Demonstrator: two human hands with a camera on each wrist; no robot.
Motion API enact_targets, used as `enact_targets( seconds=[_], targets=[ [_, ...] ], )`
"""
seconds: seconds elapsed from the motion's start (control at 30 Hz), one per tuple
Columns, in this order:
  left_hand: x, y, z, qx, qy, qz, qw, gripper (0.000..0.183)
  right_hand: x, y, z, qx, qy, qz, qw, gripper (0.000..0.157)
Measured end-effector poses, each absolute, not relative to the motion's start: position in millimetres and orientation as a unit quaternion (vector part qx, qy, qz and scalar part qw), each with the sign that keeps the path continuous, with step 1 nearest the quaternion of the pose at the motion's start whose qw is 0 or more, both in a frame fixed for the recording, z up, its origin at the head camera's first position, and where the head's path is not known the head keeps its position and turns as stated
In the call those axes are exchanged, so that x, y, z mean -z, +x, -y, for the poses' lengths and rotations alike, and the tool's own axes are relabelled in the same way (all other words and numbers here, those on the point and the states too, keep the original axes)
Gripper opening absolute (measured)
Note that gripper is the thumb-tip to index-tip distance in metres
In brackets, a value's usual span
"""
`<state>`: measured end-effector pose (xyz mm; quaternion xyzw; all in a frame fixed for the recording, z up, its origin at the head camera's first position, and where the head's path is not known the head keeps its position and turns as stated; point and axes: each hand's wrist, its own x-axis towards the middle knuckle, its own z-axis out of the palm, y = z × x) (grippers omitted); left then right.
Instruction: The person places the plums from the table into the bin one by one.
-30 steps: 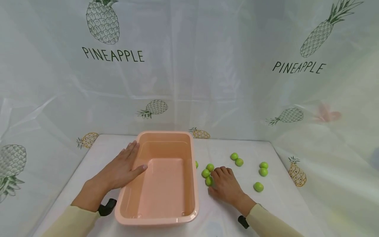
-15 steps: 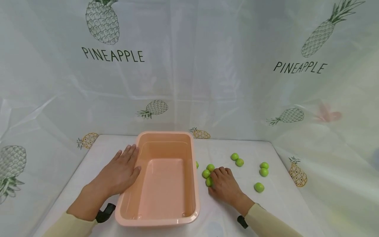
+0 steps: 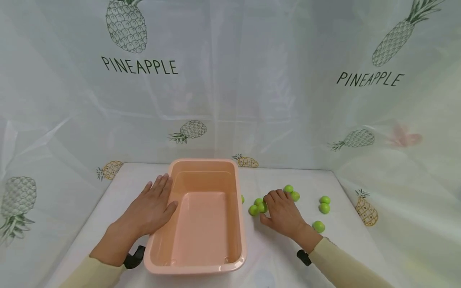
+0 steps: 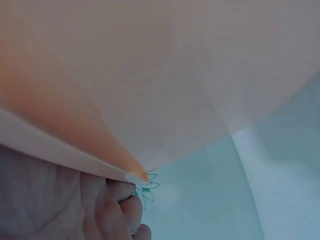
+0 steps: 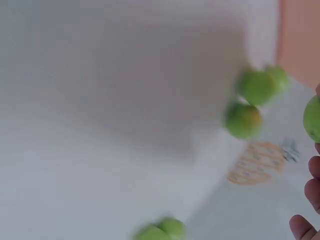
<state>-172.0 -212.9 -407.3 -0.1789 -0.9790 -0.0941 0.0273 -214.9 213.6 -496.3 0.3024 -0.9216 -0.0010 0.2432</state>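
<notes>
Left hand: We see the left hand laid along the left rim of the tub, touching it.
Left fingers: Straight and set close together; the thumb stands apart, pointing inward over the rim.
Right hand: We find the right hand to the right of the tub, above the table.
Right fingers: Curled, with a held green fruit gripped by the digits; the right wrist view cuts off part of this grip.
Held fruit clearance: We cannot tell whether it touches the table.
Tub: Peach-coloured, rectangular, upright on the table, its long sides running away from the person.
Fruits beside the grip: We note a rear fruit and a front fruit between the right hand and the tub.
Fruit at the tub wall: A partly hidden fruit shows past the right rim.
Fruits beyond the fingers: A far pair of fruits lies just past the right fingertips.
Fruits at the right: We see a right-hand pair of fruits, and nearer the wrist a single fruit.
Backdrop: A pale sheet printed with pineapples rises behind the table.
</notes>
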Motion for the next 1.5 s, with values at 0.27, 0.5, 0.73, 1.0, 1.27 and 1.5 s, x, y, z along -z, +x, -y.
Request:
enact_targets(
  seconds=[0.27,0.5,0.73,1.0,1.27,1.5],
  targets=[
    [407.6,-171.4,212.0,0.094,-0.176,0.979,0.038,0.073,437.7,-238.9,-205.2,0.009,0.33,0.896,0.297,0.036],
    [406.6,-172.2,210.9,0.094,-0.171,0.98,0.036,0.075,396.8,-250.7,-178.3,0.018,0.362,0.881,0.305,0.031],
    [405.7,-172.5,211.2,0.092,-0.169,0.981,0.036,0.074,376.2,-254.2,-133.3,-0.001,0.423,0.87,0.254,0.032],
    [409.8,-171.1,210.5,0.088,-0.168,0.981,0.039,0.074,389.1,-248.4,-79.7,0.009,0.507,0.843,0.179,0.028],
    [411.1,-168.2,208.1,0.089,-0.16,0.982,0.044,0.074,409.7,-242.9,-45.3,0.055,0.524,0.833,0.169,0.031],
    [409.4,-167.8,208.0,0.086,-0.16,0.982,0.052,0.074,418.9,-239.6,-33.2,0.06,0.52,0.836,0.164,0.03]
  ],
)
